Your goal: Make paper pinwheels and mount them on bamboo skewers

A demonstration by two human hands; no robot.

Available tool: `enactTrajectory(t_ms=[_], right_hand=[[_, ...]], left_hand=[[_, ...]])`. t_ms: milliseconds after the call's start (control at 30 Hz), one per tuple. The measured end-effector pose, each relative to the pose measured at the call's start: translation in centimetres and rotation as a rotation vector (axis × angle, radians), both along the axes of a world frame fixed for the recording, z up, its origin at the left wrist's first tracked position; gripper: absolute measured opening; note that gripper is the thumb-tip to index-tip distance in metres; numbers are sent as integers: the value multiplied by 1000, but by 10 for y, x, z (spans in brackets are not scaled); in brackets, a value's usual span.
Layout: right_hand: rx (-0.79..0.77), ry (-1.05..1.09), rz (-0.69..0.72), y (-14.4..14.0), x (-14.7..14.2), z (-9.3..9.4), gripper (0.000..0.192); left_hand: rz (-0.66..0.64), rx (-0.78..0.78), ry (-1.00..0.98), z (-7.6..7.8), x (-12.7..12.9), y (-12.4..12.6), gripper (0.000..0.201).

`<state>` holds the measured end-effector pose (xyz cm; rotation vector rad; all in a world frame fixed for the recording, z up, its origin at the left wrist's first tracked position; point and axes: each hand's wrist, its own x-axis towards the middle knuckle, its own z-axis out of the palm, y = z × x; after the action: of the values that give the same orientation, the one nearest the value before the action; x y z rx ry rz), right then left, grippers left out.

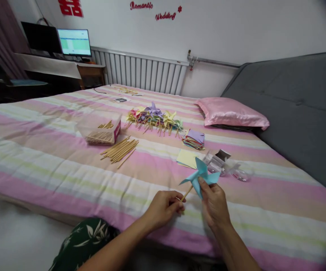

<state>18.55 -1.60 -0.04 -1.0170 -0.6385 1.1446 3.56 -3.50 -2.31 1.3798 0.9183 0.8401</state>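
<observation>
A light-blue paper pinwheel (202,174) is held above the near edge of the bed. My left hand (165,207) pinches its thin wooden stick (187,192) low down. The fingers of my right hand (214,201) are closed on the pinwheel's centre and lower blade, with the thumb on top. Just beyond it lies a small stack of pale yellow paper squares (187,158). Behind that stands a taller pile of coloured paper squares (194,139), purple on top. Loose wooden sticks (120,149) lie farther left, next to a clear plastic box (99,131) with more sticks inside.
A heap of finished pinwheels (154,116) lies mid-bed. Clear packaging (218,163) and a round clear container (240,173) are right of the paper. A pink pillow (233,112) rests by the grey headboard (290,98). Striped bedding (52,150) covers the bed.
</observation>
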Motion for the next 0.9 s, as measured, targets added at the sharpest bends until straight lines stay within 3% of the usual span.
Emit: enactTrajectory(t_ms=[100,167,333,500,633,900], right_hand=[[130,-36,63,4,9,4,31],[173,-55,30,7,16,7,32],[158,-19,-104,12,28,9,25],[174,2,-74,13,29,11,27],[136,27,-103,14,30,10,18],[82,-73,13,10,22,3,15]], left_hand=[[26,34,22,6,-4,4,22],[40,64,48,10,-6,8,22],[51,76,80,16,-9,13,24],[9,66,115,16,-8,14,25],[-2,72,121,16,-8,15,24],[85,27,95,21,-9,16,28]])
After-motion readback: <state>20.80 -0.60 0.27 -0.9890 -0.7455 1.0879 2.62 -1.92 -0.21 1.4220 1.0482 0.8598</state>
